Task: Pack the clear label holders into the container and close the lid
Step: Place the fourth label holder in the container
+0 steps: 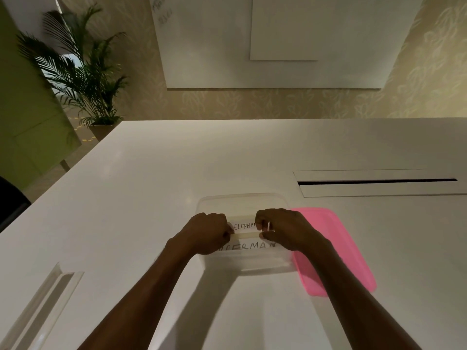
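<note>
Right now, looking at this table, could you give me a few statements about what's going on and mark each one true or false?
1. Both hands are over the clear container. True: the left hand and right hand pinch the ends of a label holder above it.
2. The pink lid is already closed on the container. False: it lies flat on the table, beside the container on the right.
3. Handwritten words show inside the container. True.
4. Another clear holder lies at the table's near left. True.
5. The potted plant stands on the table. False: it stands on the floor beyond the far left corner.
</note>
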The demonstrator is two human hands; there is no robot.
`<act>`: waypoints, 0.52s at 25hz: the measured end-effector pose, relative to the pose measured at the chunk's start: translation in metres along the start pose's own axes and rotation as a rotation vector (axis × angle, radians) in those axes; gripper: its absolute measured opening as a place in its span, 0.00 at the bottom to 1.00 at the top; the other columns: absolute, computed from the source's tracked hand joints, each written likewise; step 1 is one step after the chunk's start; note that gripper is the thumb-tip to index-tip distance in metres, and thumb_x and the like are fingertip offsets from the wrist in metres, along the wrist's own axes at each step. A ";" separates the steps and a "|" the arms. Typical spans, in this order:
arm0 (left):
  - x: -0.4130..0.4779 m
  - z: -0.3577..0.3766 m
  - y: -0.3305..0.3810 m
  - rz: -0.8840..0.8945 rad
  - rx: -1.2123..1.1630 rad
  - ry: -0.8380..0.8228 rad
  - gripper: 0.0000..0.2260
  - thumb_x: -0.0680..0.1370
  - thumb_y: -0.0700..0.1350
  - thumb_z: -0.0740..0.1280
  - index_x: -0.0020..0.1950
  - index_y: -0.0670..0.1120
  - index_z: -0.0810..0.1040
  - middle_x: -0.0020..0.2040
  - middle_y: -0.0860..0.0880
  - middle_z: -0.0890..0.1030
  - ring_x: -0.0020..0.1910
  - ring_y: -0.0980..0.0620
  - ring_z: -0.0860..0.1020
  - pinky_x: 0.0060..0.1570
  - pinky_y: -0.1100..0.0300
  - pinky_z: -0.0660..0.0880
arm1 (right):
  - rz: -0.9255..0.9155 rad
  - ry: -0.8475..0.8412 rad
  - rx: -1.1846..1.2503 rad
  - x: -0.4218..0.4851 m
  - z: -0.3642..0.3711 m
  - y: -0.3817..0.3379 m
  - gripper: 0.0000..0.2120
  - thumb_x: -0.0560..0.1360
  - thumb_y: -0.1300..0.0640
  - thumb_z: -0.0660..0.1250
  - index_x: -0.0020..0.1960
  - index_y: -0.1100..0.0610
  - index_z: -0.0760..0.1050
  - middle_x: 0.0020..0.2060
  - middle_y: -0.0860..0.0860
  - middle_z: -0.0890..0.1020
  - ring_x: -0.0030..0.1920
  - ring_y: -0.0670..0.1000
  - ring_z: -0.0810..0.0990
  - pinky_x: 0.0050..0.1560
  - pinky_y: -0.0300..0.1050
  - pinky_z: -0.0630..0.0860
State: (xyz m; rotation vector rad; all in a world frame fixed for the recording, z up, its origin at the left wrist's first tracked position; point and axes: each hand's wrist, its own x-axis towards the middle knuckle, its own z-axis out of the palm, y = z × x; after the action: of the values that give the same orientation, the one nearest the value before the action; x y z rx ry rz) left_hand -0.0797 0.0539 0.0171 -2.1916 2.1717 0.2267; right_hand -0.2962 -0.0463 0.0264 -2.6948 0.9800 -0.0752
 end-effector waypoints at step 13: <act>0.001 0.017 0.021 -0.179 -0.169 0.261 0.19 0.83 0.53 0.61 0.71 0.47 0.76 0.66 0.46 0.76 0.67 0.45 0.72 0.60 0.50 0.70 | 0.032 0.439 0.368 -0.013 0.015 -0.007 0.04 0.78 0.62 0.69 0.47 0.57 0.83 0.44 0.47 0.86 0.48 0.50 0.84 0.55 0.51 0.80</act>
State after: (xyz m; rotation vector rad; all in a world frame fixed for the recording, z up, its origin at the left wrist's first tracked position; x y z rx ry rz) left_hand -0.1021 0.0551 0.0022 -2.6277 2.1277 0.1256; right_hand -0.2994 -0.0295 0.0140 -2.3619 1.0032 -0.7876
